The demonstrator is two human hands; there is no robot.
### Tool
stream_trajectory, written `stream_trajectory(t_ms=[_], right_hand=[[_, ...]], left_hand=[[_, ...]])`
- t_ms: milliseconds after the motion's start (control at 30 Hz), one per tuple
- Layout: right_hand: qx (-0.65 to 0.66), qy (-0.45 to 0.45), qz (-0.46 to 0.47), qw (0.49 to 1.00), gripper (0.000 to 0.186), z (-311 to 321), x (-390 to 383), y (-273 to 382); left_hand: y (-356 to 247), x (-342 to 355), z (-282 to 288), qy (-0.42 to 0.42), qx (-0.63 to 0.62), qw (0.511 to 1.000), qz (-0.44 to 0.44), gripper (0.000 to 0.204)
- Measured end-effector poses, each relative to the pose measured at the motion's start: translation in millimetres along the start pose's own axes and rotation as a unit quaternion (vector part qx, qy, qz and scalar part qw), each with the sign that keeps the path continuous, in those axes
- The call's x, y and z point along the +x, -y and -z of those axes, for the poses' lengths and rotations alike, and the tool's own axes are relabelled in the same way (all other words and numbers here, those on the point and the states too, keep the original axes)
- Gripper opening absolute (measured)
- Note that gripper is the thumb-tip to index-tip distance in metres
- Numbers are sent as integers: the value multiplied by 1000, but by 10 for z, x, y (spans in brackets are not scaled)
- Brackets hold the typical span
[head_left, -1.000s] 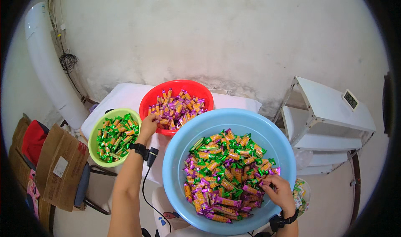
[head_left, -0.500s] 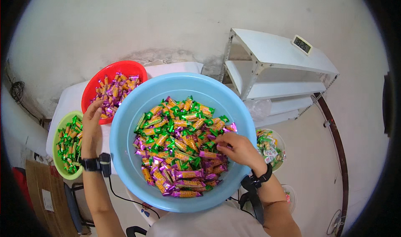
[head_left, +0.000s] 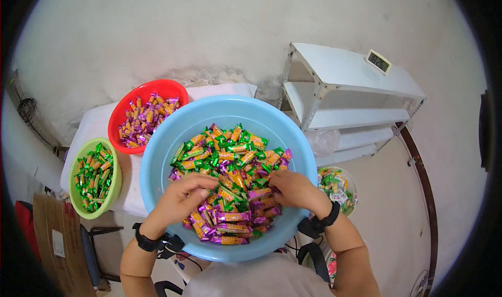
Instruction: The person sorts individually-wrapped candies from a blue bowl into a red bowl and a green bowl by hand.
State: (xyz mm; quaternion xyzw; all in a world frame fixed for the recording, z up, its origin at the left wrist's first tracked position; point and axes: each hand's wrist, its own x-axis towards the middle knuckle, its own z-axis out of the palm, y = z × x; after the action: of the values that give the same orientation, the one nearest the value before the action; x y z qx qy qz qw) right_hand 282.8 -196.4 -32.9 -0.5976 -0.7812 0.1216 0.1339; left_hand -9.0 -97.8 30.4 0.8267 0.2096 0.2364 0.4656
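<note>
Inside blue basin (head_left: 230, 109), wrapped snacks (head_left: 236, 178) are piled, green & purple mixed.
L hand (head_left: 182, 196) & R hand (head_left: 298, 189) are held at them, fingers curled; whether anything's gripped can't be told. Snacks prob. light, slick, brittle; best pinched at ends, w/o squeezing.

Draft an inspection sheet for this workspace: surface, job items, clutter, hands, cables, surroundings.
Surface: white-covered table, bearing the red basin.
Job items: blue basin, mixed green- and purple-wrapped sticks; red basin, purple-wrapped; light-green basin, green-wrapped.
Clutter: cardboard box at left; tub of packets at right.
Hands: left hand and right hand at the blue basin's pile; grip unclear.
Cables: black coil at far left; thin dark cable near the left wristband.
Surroundings: white shelf unit, digital clock on top; pale wall, stained low down.
</note>
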Motion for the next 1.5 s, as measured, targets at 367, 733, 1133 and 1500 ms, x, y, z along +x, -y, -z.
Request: stream_trajectory(t_ms=[367, 733, 1133, 1500], right_hand=[[262, -4, 76, 962, 26, 368, 39, 423], [237, -103, -39, 965, 19, 242, 28, 225], [194, -94, -71, 974, 23, 249, 1, 225], [106, -34, -7, 994, 19, 183, -27, 74]], left_hand=[[-291, 93, -257, 51, 98, 990, -85, 31], [1612, 323, 1903, -478, -229, 836, 141, 13], [2818, 926, 2425, -485, -215, 835, 142, 38], [604, 123, 1407, -283, -188, 937, 75, 37]])
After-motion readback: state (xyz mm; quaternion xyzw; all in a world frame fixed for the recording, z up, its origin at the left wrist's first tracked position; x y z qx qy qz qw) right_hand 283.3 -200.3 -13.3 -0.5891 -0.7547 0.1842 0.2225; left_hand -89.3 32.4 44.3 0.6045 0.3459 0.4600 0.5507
